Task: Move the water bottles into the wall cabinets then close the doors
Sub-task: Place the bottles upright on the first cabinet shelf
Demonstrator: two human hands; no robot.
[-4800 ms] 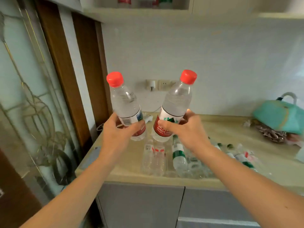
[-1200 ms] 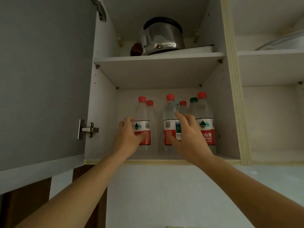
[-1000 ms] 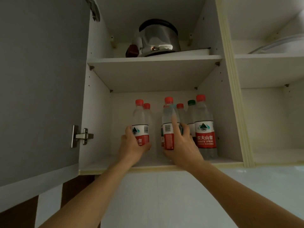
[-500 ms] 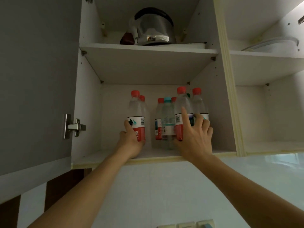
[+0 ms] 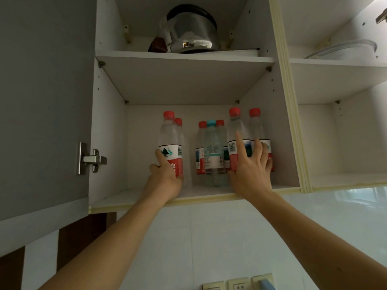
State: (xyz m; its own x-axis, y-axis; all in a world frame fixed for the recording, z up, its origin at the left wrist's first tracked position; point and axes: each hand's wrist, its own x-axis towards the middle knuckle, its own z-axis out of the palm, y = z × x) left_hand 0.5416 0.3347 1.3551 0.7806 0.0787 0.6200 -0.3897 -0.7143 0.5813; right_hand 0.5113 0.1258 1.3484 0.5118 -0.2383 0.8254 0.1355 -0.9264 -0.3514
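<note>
From my headset feed I see two bare forearms, no sleeves reaching into view. My left hand (image 5: 167, 176) carries no ring, glove or watch, and the wrist is bare. My right hand (image 5: 250, 170) is just as plain: bare fingers (image 5: 239, 143), short nails, nothing worn at the wrist.

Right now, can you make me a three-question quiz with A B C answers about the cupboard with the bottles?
1. Where is the silver kettle?
A. upper shelf
B. lower shelf
C. counter

2. What colour is the odd bottle cap?
A. yellow
B. blue
C. black

3. How is the grey cabinet door?
A. shut
B. missing
C. open

Answers: 1 A, it stands above the bottles. 2 B, the others are red. 3 C, it is swung out with its hinge showing.
</note>
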